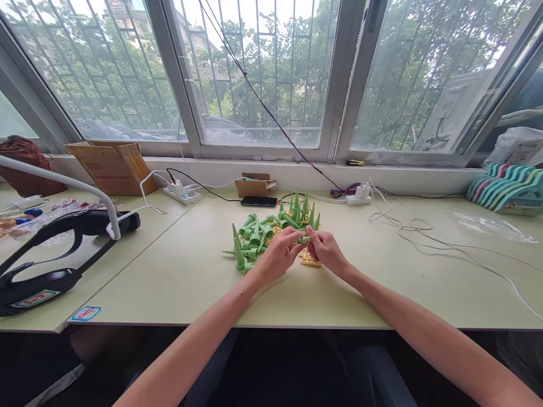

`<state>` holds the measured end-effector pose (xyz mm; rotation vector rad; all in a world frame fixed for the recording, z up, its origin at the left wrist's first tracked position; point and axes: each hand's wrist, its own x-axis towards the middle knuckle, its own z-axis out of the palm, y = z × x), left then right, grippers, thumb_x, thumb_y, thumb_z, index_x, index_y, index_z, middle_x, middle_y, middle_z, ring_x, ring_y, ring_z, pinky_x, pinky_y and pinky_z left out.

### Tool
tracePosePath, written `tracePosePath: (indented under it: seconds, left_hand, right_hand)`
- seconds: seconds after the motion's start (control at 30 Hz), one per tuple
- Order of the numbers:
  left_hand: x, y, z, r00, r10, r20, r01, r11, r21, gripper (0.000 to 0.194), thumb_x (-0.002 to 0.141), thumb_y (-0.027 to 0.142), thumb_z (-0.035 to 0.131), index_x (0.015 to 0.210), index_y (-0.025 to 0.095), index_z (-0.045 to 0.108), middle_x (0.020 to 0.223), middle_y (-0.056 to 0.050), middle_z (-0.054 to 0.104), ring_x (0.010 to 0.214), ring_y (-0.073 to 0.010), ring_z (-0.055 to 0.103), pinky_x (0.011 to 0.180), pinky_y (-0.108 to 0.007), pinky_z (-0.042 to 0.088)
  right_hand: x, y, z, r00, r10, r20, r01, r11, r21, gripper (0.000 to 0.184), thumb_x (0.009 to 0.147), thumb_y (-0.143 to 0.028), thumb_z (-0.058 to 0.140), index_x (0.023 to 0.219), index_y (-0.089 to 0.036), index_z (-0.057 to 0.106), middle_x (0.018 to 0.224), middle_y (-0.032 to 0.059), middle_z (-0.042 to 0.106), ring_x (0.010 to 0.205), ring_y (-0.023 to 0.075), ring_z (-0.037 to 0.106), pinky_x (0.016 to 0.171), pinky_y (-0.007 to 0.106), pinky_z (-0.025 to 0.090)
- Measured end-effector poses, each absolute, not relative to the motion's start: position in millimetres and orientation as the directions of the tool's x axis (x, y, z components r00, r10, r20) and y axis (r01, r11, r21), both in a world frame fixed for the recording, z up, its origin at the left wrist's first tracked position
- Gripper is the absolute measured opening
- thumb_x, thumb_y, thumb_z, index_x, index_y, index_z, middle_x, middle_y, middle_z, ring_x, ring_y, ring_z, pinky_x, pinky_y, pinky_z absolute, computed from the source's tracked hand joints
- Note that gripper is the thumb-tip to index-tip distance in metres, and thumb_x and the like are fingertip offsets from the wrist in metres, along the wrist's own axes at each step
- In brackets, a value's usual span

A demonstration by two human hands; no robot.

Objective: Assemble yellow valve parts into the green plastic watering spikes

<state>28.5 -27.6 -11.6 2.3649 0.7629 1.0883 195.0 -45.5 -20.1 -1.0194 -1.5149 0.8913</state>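
Note:
My left hand (280,250) has its fingers bent around a green plastic spike (304,239), mostly hidden by the fingers. Against the spike's right end, my right hand (327,250) is closed in a pinch; the fingertips cover what they grip there. Left of the hands lies a loose pile of hollow green spikes (254,232), with one standing on its wide end. Behind the hands, several green spikes (305,204) stand upright among yellow pieces. A yellow plastic piece (311,259) lies on the table just below my hands.
A black phone (258,202) and small carton (254,185) sit behind the pile. Power strips (182,194) and white cables (416,226) run along the back and right. A black strapped device (63,249) lies left; teal plastic items (504,187) stand right.

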Motion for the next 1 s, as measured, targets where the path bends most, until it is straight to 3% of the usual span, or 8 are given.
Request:
tracePosePath:
  seconds: [0.17,0.47,0.63,0.73,1.0]
  left_hand:
    - [29.8,-26.8,-9.9,0.474,0.672,0.568,0.296,-0.730,0.616,0.025,0.093,0.030,0.052,0.113,0.022,0.065,0.100,-0.006,0.059,0.066,-0.0092,0.051,0.058,-0.021,0.046]
    - [31.7,-29.5,-7.1,0.369,0.784,0.498,0.317,-0.611,0.726,0.035,0.084,0.024,0.058,0.118,0.019,0.053,0.109,-0.006,0.059,0.051,-0.0030,0.045,0.053,-0.021,0.046]
    - [32.3,-27.6,-6.8,0.330,0.847,0.417,0.225,-0.499,0.837,0.029,0.091,0.037,0.050,0.113,0.018,0.048,0.085,-0.001,0.059,0.046,-0.0043,0.047,0.044,-0.019,0.041]
    - [33.4,-26.9,-6.6,0.350,0.864,0.362,0.136,-0.429,0.893,0.036,0.093,0.049,0.046,0.109,0.017,0.048,0.070,0.003,0.056,0.042,-0.0053,0.046,0.041,-0.018,0.038]
    - [32.6,-29.5,-9.1,0.428,0.844,0.323,0.068,-0.387,0.920,0.043,0.089,0.055,0.052,0.109,0.017,0.048,0.072,0.002,0.057,0.043,-0.0049,0.046,0.040,-0.018,0.038]
  right_hand:
    - [194.1,-43.7,-23.2,-0.119,0.934,0.336,0.092,0.348,-0.933,0.055,0.089,-0.068,0.043,0.061,-0.021,0.043,0.045,-0.0052,0.041,0.035,0.0092,0.038,0.034,0.023,0.031]
    - [194.6,-49.0,-18.6,-0.099,0.901,0.423,0.254,0.434,-0.865,0.048,0.097,-0.057,0.038,0.066,-0.021,0.043,0.049,-0.0048,0.045,0.041,0.0086,0.040,0.044,0.023,0.034]
    - [195.2,-48.8,-15.9,-0.066,0.889,0.454,0.284,0.453,-0.845,0.049,0.096,-0.060,0.038,0.066,-0.021,0.041,0.050,-0.0052,0.045,0.042,0.0087,0.041,0.047,0.023,0.034]
    - [195.4,-48.8,-15.8,-0.070,0.886,0.459,0.298,0.458,-0.838,0.049,0.096,-0.060,0.038,0.066,-0.021,0.041,0.050,-0.0053,0.045,0.043,0.0087,0.041,0.047,0.023,0.034]
    - [194.9,-48.9,-20.1,-0.118,0.907,0.405,0.267,0.422,-0.866,0.048,0.094,-0.063,0.038,0.069,-0.022,0.041,0.050,-0.0057,0.045,0.042,0.0092,0.040,0.044,0.023,0.033]
